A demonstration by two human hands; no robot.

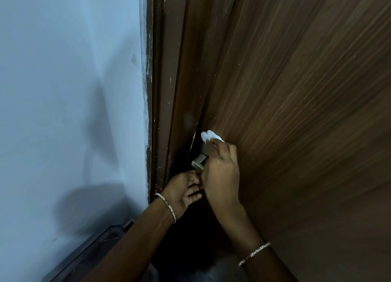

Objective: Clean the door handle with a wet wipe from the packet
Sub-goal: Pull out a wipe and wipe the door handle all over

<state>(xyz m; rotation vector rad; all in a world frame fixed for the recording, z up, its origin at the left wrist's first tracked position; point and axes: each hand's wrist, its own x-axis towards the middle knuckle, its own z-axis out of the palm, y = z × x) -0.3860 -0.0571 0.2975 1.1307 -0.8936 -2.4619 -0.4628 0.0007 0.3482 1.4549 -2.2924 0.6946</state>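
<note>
A metal door handle (198,162) sticks out from the brown wooden door (296,112) near its left edge; only a small silver part shows. My right hand (222,171) covers most of the handle and presses a crumpled white wet wipe (209,136) against the top of it. My left hand (183,191) sits just below and left of the handle, fingers curled and touching my right hand; whether it grips the handle is hidden. The wipe packet is out of view.
A dark brown door frame (167,91) runs beside the door, with a pale blue wall (69,91) to its left. A dark skirting strip (88,250) lies along the wall's foot at the lower left.
</note>
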